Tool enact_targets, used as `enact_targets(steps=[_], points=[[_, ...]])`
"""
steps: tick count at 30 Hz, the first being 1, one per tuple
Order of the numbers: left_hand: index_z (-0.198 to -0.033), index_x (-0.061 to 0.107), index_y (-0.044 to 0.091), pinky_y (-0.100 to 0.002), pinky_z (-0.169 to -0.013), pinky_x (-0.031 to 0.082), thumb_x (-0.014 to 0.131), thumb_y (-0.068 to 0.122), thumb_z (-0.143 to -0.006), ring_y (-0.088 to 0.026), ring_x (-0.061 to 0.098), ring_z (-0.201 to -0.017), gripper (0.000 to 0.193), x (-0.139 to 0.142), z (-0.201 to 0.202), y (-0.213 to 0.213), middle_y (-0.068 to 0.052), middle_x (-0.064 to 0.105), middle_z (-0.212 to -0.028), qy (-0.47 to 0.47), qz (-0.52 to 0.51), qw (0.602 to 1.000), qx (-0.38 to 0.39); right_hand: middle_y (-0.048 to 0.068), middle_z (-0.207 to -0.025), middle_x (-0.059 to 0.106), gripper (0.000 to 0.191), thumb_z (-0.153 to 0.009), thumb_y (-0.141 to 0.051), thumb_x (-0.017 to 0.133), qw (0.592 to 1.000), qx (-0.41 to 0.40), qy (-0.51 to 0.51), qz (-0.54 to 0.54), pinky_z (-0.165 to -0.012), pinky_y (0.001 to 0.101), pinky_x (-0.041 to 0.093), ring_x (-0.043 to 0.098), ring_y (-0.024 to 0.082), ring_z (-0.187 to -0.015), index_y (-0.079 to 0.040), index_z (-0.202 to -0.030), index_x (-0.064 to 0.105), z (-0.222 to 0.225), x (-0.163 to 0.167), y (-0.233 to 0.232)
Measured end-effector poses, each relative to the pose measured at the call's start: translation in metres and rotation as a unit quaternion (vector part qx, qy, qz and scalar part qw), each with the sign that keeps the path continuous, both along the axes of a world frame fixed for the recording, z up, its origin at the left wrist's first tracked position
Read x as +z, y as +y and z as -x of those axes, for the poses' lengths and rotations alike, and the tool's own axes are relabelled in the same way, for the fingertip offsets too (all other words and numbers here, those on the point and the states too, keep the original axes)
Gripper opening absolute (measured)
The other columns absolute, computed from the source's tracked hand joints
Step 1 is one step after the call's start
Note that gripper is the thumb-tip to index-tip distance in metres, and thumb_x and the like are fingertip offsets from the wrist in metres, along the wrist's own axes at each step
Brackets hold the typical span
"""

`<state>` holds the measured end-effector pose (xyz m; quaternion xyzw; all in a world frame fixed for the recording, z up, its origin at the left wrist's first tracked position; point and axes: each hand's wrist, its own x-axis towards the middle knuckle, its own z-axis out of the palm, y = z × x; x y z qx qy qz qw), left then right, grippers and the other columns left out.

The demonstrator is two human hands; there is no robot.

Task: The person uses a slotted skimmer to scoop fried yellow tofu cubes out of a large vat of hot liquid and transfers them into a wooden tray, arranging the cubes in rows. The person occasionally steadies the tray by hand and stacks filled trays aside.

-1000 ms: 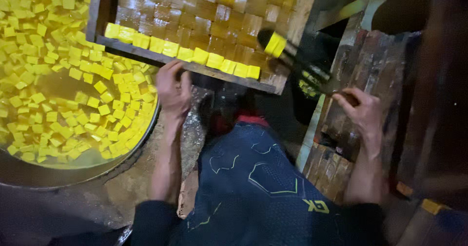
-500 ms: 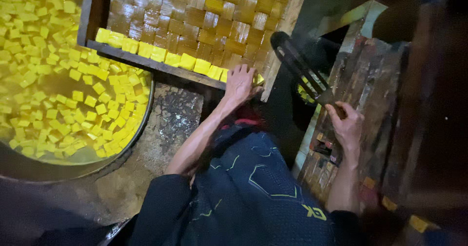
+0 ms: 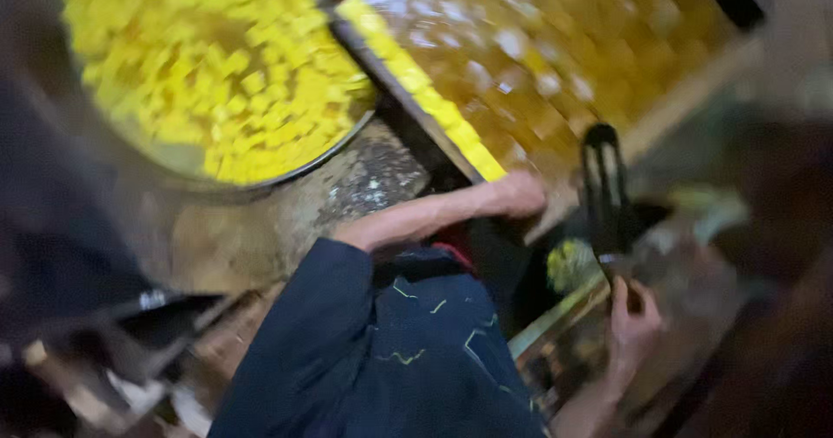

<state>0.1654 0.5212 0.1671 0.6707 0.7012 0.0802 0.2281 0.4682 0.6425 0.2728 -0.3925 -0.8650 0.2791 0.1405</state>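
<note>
The picture is blurred. My left hand [image 3: 517,193] reaches forward to the near corner of a wooden tray [image 3: 694,91], its fingers curled over the edge. The tray holds brown cubes in liquid, and a row of yellow cubes [image 3: 416,82] lies along its near rim. My right hand [image 3: 633,317] grips the handle of a black slotted scoop [image 3: 605,186], which points up toward the tray's corner. I cannot make out anything in the scoop.
A big round metal pan [image 3: 330,147] full of yellow cubes stands at the upper left, beside the tray. A wet stone ledge [image 3: 364,178] lies between pan and my dark blue clothing [image 3: 408,351]. Dark clutter fills the lower left and right.
The view has swung round and closed in, so pan and tray now look tilted. My left hand stays at the tray's corner. My right hand has turned the scoop more upright.
</note>
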Motion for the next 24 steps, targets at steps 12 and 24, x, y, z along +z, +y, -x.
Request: enact_targets(steps=[12,24], points=[[-0.11,0.07,0.003,-0.048,-0.091,0.054,0.067,0.013,-0.09,-0.039,0.067,-0.102,0.023,0.0,0.078,-0.36,-0.02,0.071,-0.105,0.009,-0.28,0.722,0.633,0.007,-0.094,0.07,0.025,-0.104,-0.021,0.071,0.938,0.258,0.093,0.212,-0.075,0.0287,0.052,0.064,0.014,-0.084,0.002,-0.115,0.071,0.274,-0.044,-0.154],[-0.133,0.061,-0.002,-0.058,-0.118,0.027,0.063,0.041,-0.096,-0.044,0.035,-0.146,0.056,-0.034,0.091,-0.539,-0.026,0.044,-0.152,0.079,-0.096,0.65,0.75,0.01,-0.075,0.076,0.057,-0.092,-0.059,0.063,0.862,0.395,-0.293,0.125,-0.072,0.0407,0.054,0.073,0.026,-0.075,-0.004,-0.095,0.078,0.52,-0.129,-0.435]])
